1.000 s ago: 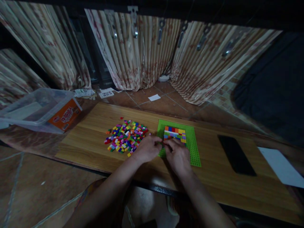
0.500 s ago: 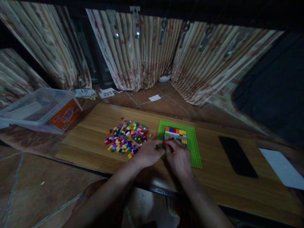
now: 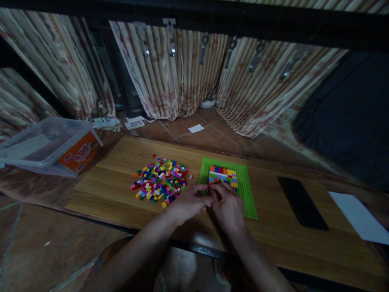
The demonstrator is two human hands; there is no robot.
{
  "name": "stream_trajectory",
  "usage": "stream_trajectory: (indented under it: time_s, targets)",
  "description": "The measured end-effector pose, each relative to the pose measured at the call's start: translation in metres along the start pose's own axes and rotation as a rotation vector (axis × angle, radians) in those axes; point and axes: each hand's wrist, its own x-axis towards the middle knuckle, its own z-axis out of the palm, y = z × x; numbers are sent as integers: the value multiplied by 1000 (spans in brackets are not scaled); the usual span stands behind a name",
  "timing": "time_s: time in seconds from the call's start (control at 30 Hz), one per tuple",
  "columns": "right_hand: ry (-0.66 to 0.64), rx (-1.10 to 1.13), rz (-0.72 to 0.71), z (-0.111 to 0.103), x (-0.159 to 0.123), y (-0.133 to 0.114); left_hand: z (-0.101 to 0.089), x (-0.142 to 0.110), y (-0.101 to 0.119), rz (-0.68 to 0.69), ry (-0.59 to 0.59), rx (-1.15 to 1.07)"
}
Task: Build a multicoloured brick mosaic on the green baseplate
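A green baseplate (image 3: 249,198) lies on the wooden board, carrying a block of colourful toy bricks (image 3: 223,172) built up near its middle. Over the plate's near left part, my left hand (image 3: 191,200) and my right hand (image 3: 226,202) meet at the fingertips. Both hands have their fingers closed together at the near edge of the built bricks. Whatever sits between the fingertips is too small and hidden to make out. Left of my left hand spreads a pile of loose toy bricks (image 3: 161,180) in many colours.
A black phone-like slab (image 3: 302,202) and a white sheet (image 3: 360,217) lie to the right. At the far left stands a clear plastic bin (image 3: 51,142) with an orange label. The wooden board (image 3: 106,182) ends at a dark front edge. Striped curtains (image 3: 161,73) hang behind.
The view has shifted slightly, so the scene sits a little lower. My left hand's fingers have come closer to the right hand's, and the gap between them has narrowed.
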Motion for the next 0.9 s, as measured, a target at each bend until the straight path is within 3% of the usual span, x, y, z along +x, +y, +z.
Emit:
stream_trajectory:
  time_s: [0.3, 0.9]
  targets:
    - [45, 30, 53, 2, 3, 4, 2, 0, -2, 9, 8, -20]
    - [2, -316, -161, 5, -3, 3, -2, 8, -8, 202, -55, 286]
